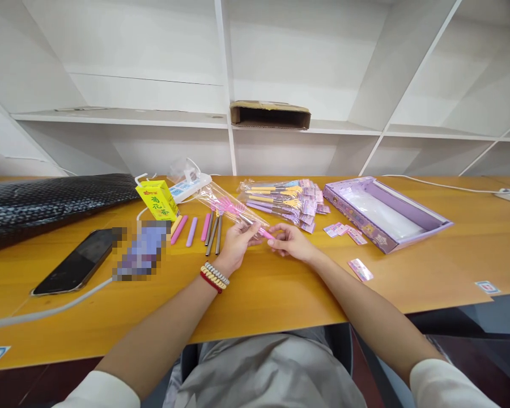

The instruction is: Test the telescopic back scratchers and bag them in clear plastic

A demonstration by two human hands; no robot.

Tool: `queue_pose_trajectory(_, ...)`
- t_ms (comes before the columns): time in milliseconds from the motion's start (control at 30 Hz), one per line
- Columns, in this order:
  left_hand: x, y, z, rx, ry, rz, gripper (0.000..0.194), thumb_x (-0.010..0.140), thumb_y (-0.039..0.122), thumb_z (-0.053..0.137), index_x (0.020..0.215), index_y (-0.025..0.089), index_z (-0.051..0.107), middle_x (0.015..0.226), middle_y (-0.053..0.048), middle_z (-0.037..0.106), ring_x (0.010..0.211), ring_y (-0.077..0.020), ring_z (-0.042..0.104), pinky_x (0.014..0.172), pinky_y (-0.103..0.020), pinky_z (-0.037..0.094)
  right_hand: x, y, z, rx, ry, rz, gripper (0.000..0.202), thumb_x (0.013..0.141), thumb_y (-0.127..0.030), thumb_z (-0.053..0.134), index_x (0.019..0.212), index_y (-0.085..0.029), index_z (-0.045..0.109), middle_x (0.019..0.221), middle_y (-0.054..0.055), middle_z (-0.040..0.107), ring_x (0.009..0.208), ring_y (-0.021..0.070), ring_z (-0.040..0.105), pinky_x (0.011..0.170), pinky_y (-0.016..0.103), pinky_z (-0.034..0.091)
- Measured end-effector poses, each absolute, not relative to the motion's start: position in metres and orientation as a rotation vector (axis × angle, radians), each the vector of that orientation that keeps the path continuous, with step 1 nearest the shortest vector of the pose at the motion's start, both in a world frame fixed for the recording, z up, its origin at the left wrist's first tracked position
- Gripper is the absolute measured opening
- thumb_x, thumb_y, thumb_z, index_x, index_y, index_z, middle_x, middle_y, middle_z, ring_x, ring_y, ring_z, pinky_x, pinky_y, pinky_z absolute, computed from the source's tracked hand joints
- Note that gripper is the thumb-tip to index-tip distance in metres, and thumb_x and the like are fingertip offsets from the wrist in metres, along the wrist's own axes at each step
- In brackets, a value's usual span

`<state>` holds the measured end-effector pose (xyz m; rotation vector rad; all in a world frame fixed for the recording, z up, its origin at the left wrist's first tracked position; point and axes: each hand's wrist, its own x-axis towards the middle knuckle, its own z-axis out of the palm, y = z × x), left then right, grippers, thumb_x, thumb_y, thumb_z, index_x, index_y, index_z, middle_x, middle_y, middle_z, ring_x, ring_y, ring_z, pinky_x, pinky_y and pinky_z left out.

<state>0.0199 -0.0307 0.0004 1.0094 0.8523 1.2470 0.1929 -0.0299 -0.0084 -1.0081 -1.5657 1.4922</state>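
Note:
A slim pink rod (264,233) spans the short gap between my two hands. My left hand (237,245) has its fingers closed around the rod and the clear plastic sleeve (251,216) about it. The rod's near end is pinched between the thumb and fingers of my right hand (291,241). Pink claw-shaped heads (226,206) show beyond my left hand, partly behind the plastic. Left of that hand lie dark metal tubes (213,233), a pink handle (179,230) and a purple handle (191,232).
Bagged claw-ended sticks (276,199) with printed cards are piled behind my hands. Small cards (360,270) and a purple display box (389,249) lie to the right. A yellow drink carton (158,200), power strip (191,188) and black phone (74,262) are at left. White shelves hold a cardboard box (270,115).

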Motion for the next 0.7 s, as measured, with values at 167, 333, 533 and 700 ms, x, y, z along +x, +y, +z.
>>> queue_pose_trajectory(167, 0.019, -0.031, 0.008, 0.930, 0.841, 1.372, 0.033, 0.064, 0.036, 0.074, 0.083, 0.012, 0.060, 0.080, -0.006, 0.068, 0.074, -0.0173, 0.065, 0.068, -0.030, 0.054, 0.198, -0.028, -0.007, -0.936, -1.593, 1.621, 0.037, 0.066, -0.038, 0.071, 0.092, -0.016, 0.055, 0.058, -0.006, 0.054, 0.036, 0.0033, 0.038, 0.035, 0.017, 0.024)
queue_pose_trajectory(333, 0.015, -0.027, 0.014, 0.858, 0.835, 1.452, 0.029, 0.066, 0.035, 0.072, 0.080, 0.013, 0.058, 0.077, -0.004, 0.067, 0.072, -0.0150, 0.065, 0.071, -0.030, 0.054, 0.203, -0.027, -0.008, -0.830, -1.499, 1.774, 0.044, 0.057, -0.028, 0.077, 0.094, -0.015, 0.055, 0.067, -0.001, 0.063, 0.042, 0.0065, 0.049, 0.037, 0.018, 0.031)
queue_pose_trajectory(533, 0.011, -0.025, 0.013, 0.862, 0.822, 1.344, 0.031, 0.068, 0.036, 0.071, 0.084, 0.013, 0.059, 0.075, -0.004, 0.066, 0.064, -0.0119, 0.063, 0.061, -0.025, 0.055, 0.205, -0.027, -0.009, -0.779, -1.524, 1.715, 0.039, 0.059, -0.031, 0.076, 0.090, -0.014, 0.059, 0.070, 0.003, 0.067, 0.045, 0.0103, 0.056, 0.037, 0.020, 0.037)
queue_pose_trajectory(700, 0.017, -0.031, 0.008, 0.953, 0.793, 1.135, 0.032, 0.066, 0.037, 0.072, 0.082, 0.013, 0.057, 0.065, 0.000, 0.063, 0.055, -0.0100, 0.059, 0.055, -0.024, 0.053, 0.204, -0.025, -0.009, -0.839, -1.517, 1.599, 0.037, 0.053, -0.029, 0.080, 0.078, -0.014, 0.058, 0.060, -0.002, 0.061, 0.044, 0.0075, 0.052, 0.039, 0.018, 0.036)
